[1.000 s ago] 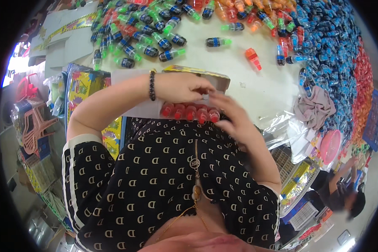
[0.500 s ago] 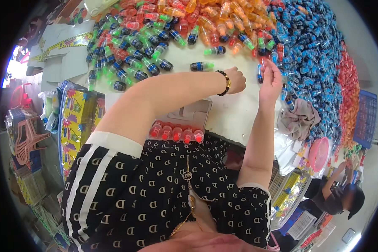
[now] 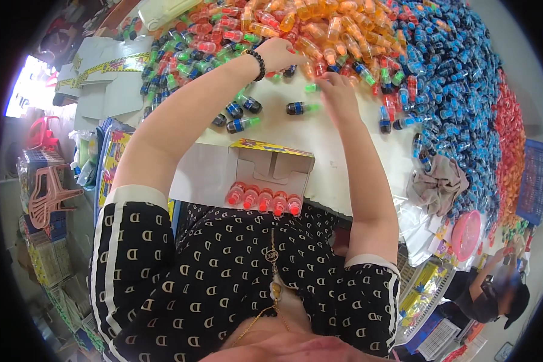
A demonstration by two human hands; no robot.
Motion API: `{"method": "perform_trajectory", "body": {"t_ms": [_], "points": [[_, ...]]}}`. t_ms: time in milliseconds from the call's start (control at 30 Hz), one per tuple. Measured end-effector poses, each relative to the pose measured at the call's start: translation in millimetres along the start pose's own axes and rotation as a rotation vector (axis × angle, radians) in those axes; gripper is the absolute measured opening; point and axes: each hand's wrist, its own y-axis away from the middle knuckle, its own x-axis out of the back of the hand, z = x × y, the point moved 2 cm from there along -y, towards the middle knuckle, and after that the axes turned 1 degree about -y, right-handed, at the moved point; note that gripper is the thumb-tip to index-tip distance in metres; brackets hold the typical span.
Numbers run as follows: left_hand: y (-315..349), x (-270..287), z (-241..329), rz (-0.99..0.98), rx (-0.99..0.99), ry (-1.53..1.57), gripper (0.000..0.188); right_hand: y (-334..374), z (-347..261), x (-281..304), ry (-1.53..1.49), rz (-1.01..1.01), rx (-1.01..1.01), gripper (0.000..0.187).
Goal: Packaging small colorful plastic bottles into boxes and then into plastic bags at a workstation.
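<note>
Orange bottles [image 3: 333, 27] now beside left hand [image 3: 279, 55] and right hand [image 3: 341, 99], both formerly farther rightward; finger closure unclear.

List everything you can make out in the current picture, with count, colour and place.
Open carton: 1, white inside, near table edge
Red bottles in carton: 5, row along its near side
Orange bottles: many, table's far middle
Green-capped bottles: many, dark, left and middle
Blue-labelled bottles: many, right-hand heap
Table: 1, whitish, centre
Cloth: 1, greyish, right
Basin: 1, pink, right
Crate: 1, blue, far right
Chair: at least 1, pink, far left
Co-worker: 1, dark clothing, lower right
Bracelet: 1, dark, left wrist
Left hand: 1, bare, over the far bottles; grip unclear
Right hand: 1, bare, beside it; grip unclear
</note>
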Motion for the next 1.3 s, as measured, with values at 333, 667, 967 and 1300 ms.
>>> {"method": "perform_trajectory", "body": {"t_ms": [333, 667, 967, 1300], "points": [[-26, -5, -43, 0.192, -0.096, -0.212, 0.031, 15, -18, 13, -0.399, 0.033, -0.491, 0.025], [-50, -53, -32, 0.24, 0.016, -0.422, 0.044, 26, -49, 8, -0.189, -0.256, -0.575, 0.03], [13, 21, -26, 0.155, 0.06, 0.614, 0.035, 55, 29, 92, -0.177, 0.076, -0.465, 0.022], [90, 70, -37, 0.273, -0.046, 0.817, 0.034, -64, -75, -36, 0.137, -0.381, -0.135, 0.027]]}}
